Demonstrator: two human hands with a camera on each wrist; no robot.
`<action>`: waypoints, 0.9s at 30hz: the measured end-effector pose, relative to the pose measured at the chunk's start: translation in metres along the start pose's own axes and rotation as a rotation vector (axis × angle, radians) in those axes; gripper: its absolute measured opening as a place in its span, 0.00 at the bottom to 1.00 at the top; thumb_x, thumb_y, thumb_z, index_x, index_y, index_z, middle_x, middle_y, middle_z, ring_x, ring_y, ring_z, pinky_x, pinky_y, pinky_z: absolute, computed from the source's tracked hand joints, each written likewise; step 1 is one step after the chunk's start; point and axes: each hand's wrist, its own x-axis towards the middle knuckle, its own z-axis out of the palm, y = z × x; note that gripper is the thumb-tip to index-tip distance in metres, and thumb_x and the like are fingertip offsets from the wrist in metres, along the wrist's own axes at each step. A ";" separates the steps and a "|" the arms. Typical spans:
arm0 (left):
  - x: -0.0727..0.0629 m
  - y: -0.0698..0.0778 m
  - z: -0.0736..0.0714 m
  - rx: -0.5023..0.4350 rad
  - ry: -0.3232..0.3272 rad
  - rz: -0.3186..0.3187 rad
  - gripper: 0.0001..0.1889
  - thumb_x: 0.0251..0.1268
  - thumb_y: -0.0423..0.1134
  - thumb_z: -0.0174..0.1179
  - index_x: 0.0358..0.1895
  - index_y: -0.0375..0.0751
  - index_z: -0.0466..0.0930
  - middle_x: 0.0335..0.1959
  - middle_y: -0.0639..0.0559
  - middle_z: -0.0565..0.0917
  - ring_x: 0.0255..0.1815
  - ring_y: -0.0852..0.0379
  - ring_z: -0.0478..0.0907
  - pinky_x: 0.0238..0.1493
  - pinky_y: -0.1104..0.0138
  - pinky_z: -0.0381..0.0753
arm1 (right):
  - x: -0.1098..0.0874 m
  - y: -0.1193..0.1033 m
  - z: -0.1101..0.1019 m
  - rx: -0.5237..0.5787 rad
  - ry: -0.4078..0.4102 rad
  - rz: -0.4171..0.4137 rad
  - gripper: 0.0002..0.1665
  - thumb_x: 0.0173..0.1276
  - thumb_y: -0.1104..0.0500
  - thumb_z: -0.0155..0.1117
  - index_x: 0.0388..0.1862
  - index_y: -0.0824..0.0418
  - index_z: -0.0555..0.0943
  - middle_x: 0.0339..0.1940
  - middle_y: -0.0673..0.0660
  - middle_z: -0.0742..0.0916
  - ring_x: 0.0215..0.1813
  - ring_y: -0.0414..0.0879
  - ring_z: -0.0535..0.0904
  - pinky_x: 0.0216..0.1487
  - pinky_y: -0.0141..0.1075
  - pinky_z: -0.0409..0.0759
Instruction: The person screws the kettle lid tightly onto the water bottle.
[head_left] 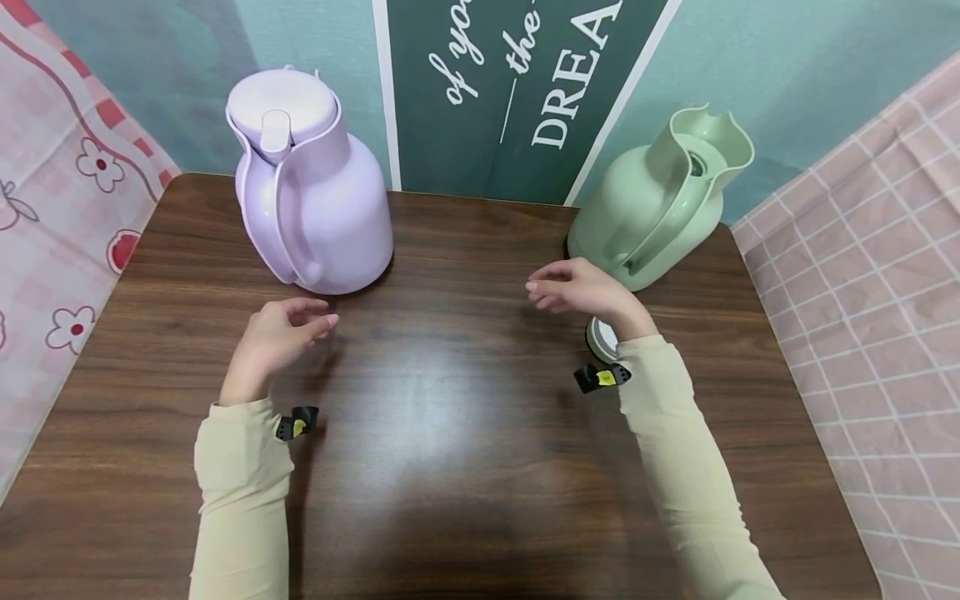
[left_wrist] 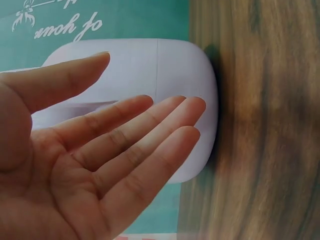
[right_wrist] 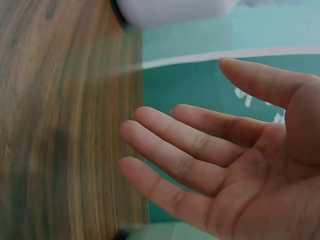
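Observation:
A lavender thermos jug (head_left: 337,208) stands at the back left with its lid on and its handle toward the front. My left hand (head_left: 277,337) hovers just in front of it, fingers apart from the thumb, holding nothing; in the left wrist view its palm (left_wrist: 65,175) shows bare. At the back right is a pale green thermos jug (head_left: 622,192), its top uncovered and the inner mouth visible. In front of that jug my right hand (head_left: 585,292) holds nothing, with relaxed fingers (right_wrist: 175,165). Beneath the right wrist lies a small round lid-like piece (head_left: 602,340), partly hidden by the sleeve.
Both jugs stand on a dark wood table (head_left: 435,500). A green and teal cloth with white lettering (head_left: 517,92) hangs behind. Patterned pink cloth (head_left: 75,208) borders the left side, and pink checked cloth (head_left: 877,333) the right.

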 end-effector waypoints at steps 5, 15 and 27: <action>0.000 0.001 0.008 0.031 -0.011 0.028 0.25 0.64 0.48 0.52 0.56 0.32 0.72 0.39 0.39 0.82 0.38 0.48 0.78 0.40 0.61 0.70 | -0.018 0.011 -0.008 0.000 0.067 -0.005 0.23 0.67 0.53 0.55 0.54 0.69 0.73 0.46 0.64 0.82 0.50 0.57 0.77 0.51 0.46 0.73; 0.002 0.005 0.019 0.035 -0.039 0.066 0.24 0.64 0.45 0.54 0.55 0.29 0.72 0.37 0.40 0.83 0.40 0.45 0.79 0.45 0.56 0.70 | -0.051 0.027 -0.033 -0.063 0.173 -0.004 0.23 0.69 0.54 0.53 0.52 0.73 0.75 0.42 0.57 0.84 0.40 0.37 0.80 0.45 0.42 0.77; 0.008 0.012 0.031 0.076 -0.073 0.078 0.23 0.63 0.45 0.55 0.55 0.31 0.73 0.42 0.38 0.82 0.44 0.44 0.77 0.49 0.53 0.69 | -0.072 0.034 -0.055 -0.082 0.345 0.099 0.28 0.63 0.49 0.60 0.46 0.74 0.77 0.31 0.54 0.84 0.35 0.43 0.81 0.37 0.33 0.78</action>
